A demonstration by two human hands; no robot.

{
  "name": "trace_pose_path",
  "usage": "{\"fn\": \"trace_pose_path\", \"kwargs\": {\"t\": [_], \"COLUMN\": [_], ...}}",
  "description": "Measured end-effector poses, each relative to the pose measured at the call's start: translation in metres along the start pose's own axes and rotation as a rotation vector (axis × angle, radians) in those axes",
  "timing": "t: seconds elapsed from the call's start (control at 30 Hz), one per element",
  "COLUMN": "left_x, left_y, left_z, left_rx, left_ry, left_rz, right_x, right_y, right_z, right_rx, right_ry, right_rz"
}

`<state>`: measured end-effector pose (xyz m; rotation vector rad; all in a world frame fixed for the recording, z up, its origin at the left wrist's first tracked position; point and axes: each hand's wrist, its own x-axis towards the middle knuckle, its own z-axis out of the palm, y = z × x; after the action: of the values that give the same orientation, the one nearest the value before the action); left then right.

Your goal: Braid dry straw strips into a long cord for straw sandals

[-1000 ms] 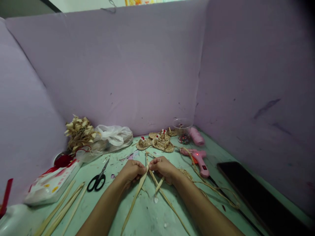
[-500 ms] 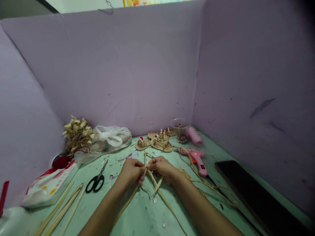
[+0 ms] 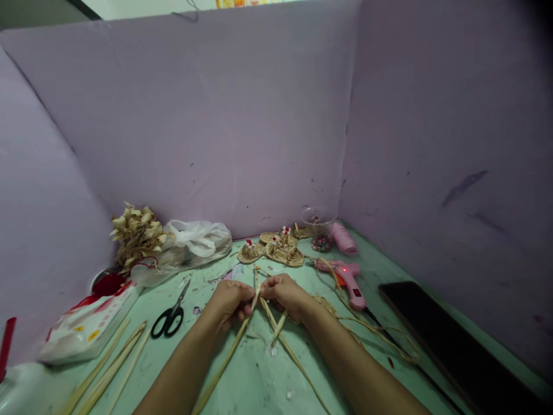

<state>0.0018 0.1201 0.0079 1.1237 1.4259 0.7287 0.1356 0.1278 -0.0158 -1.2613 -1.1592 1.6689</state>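
Observation:
Low in the middle of the head view, both hands meet at a braid of pale dried-fibre strips (image 3: 257,276). My left hand (image 3: 228,301) pinches it from the left, thumb and fingertips closed on the strips. From the right, my right hand (image 3: 285,295) pinches the same braid close by. The braid's narrow end points away from me, while loose strips (image 3: 228,360) fan out below the hands toward the near edge. Just beyond lie several small woven slippers (image 3: 283,253) decorated with red and white beads. The fingertips partly cover where the strips cross.
Scissors (image 3: 169,320), loose strips (image 3: 110,369) and a tissue packet (image 3: 93,328) lie left. Behind them are a dried-husk bundle (image 3: 137,233) and a plastic bag (image 3: 201,239). On the right are a pink glue gun (image 3: 352,285), bead tub (image 3: 320,239), pink thread spool (image 3: 344,239) and dark phone-like slab (image 3: 449,340).
The left fingers have shifted slightly at the braid, and a strip now runs from the crossing down to the lower left. The right hand stays almost in place.

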Motion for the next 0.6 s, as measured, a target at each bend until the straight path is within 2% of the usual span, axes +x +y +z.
{"fn": "trace_pose_path", "kwargs": {"t": [0.27,0.6], "left_x": [0.000,0.007], "left_y": [0.000,-0.002], "left_z": [0.002,-0.017], "left_rx": [0.130,0.032], "left_ry": [0.050,-0.033], "left_rz": [-0.004,0.031], "right_x": [0.000,0.002], "right_y": [0.001,0.004], "right_z": [-0.001,-0.003], "right_rx": [0.001,-0.011], "right_ry": [0.003,-0.029], "right_rz": [-0.009,-0.045]}}
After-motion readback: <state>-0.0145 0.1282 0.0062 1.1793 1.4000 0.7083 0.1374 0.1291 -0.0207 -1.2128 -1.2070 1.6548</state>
